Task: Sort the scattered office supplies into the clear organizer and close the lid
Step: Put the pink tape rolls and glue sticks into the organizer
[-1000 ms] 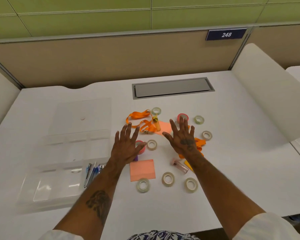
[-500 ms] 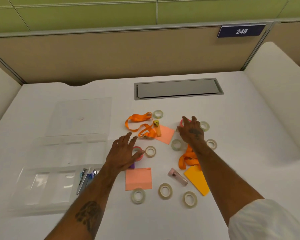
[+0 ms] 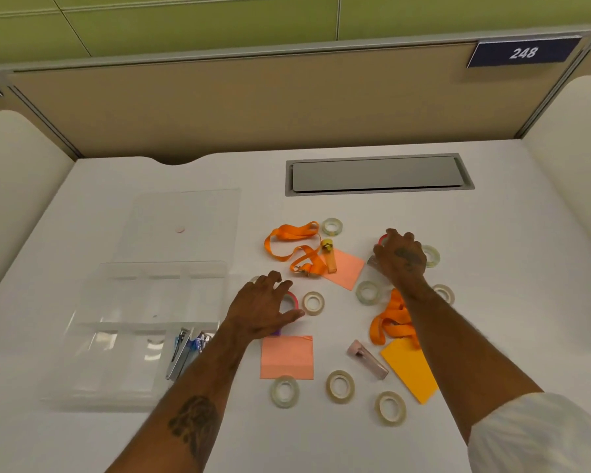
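Observation:
The clear organizer (image 3: pixel 133 336) lies open at the left, its lid (image 3: pixel 185 227) folded back flat; one front compartment holds nail clippers and pens (image 3: pixel 181 353). My left hand (image 3: pixel 263 308) hovers with spread fingers over a pink tape roll (image 3: pixel 291 298). My right hand (image 3: pixel 400 257) curls around a red tape roll (image 3: pixel 382 238), which is mostly hidden. Scattered around are several clear tape rolls (image 3: pixel 340 386), two orange lanyards (image 3: pixel 297 247) (image 3: pixel 389 322), pink sticky notes (image 3: pixel 287 356) (image 3: pixel 345 271), a yellow note (image 3: pixel 410 370), a yellow tube (image 3: pixel 330 254) and a pink tube (image 3: pixel 367 358).
A grey cable hatch (image 3: pixel 379 174) is set into the white desk behind the supplies. A beige partition closes the back, and white rounded dividers (image 3: pixel 17 186) stand at both sides. A small purple item (image 3: pixel 275 332) peeks out under my left palm.
My right hand moved forward off the lanyard to the red tape roll and curled around it. My left hand stayed over the pink roll. The camera has tipped closer to the desk.

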Available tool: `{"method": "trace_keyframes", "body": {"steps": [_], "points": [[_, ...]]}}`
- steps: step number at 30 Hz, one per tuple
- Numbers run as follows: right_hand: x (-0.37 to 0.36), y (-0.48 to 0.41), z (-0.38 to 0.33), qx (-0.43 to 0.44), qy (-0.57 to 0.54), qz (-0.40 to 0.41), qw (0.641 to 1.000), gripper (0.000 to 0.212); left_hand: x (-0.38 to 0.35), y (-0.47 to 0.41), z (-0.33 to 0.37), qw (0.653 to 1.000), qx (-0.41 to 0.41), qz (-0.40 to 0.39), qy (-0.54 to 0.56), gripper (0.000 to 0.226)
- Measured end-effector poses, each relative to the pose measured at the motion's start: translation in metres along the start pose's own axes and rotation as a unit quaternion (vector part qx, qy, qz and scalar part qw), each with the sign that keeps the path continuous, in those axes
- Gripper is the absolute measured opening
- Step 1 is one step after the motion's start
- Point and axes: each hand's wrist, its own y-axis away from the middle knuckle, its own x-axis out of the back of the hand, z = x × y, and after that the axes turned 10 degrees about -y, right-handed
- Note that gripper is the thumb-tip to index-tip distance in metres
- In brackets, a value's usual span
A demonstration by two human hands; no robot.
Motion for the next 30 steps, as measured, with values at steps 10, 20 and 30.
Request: {"method": "trace_keyframes", "body": {"steps": [10,20,30], "points": [[0.004,0.021,0.003,0.141,-0.012,0.105,0.984,0.05,0.006,-0.007,0.009,0.999,-0.011,-0.034,-0.013,0.074],[0.003,0.062,-0.006,0.207,-0.031,0.08,0.975,0.053,0.034,0.002,0.01,0.998,-0.011,0.054,0.025,0.061],[-0.028,0.108,-0.081,0.271,-0.054,0.039,0.96,0.05,0.052,0.059,-0.053,0.983,0.05,0.145,0.099,0.052]]}}
